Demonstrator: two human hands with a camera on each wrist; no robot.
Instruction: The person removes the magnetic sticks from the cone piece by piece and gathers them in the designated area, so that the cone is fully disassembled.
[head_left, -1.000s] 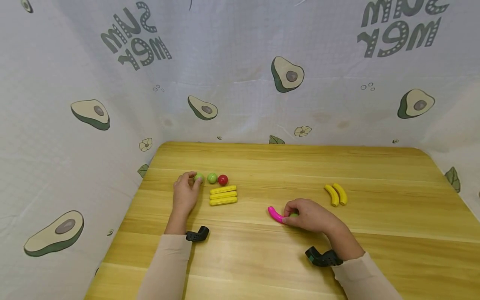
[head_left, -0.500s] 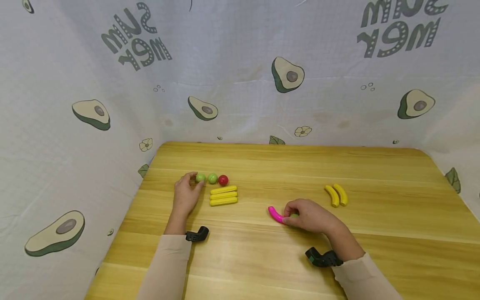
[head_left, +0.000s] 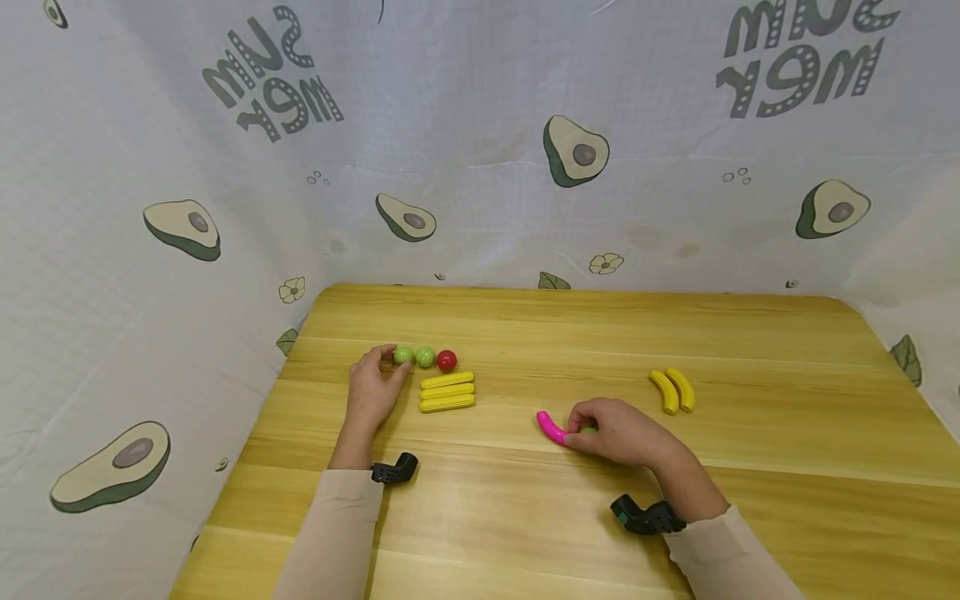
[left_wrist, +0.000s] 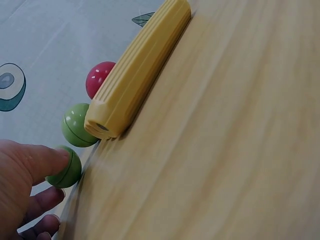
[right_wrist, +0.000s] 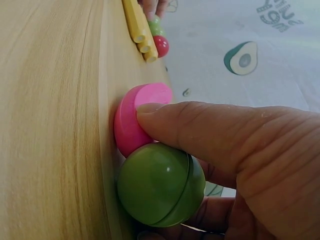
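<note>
On the left of the table, my left hand (head_left: 372,389) has thumb and fingers lying loosely about a green ball (head_left: 403,356) with a seam. Its thumb overlaps that ball in the left wrist view. A second green ball (head_left: 425,357) and a red ball (head_left: 446,361) stand beside it in a row. My right hand (head_left: 618,432) pinches the near end of a pink toy banana (head_left: 551,427), with the index fingertip mostly hidden. Under that hand another green ball (right_wrist: 160,185) sits against the banana, largely covered in the head view.
Three yellow ridged corn-shaped pieces (head_left: 447,392) lie side by side just in front of the row of balls. Two yellow toy bananas (head_left: 672,390) lie at the right on the wooden table (head_left: 480,533). A printed cloth (head_left: 480,167) hangs behind and at the sides.
The leftmost green ball has shifted slightly right towards its neighbour, and my left fingers have loosened around it. My right hand and the pink toy banana have hardly moved.
</note>
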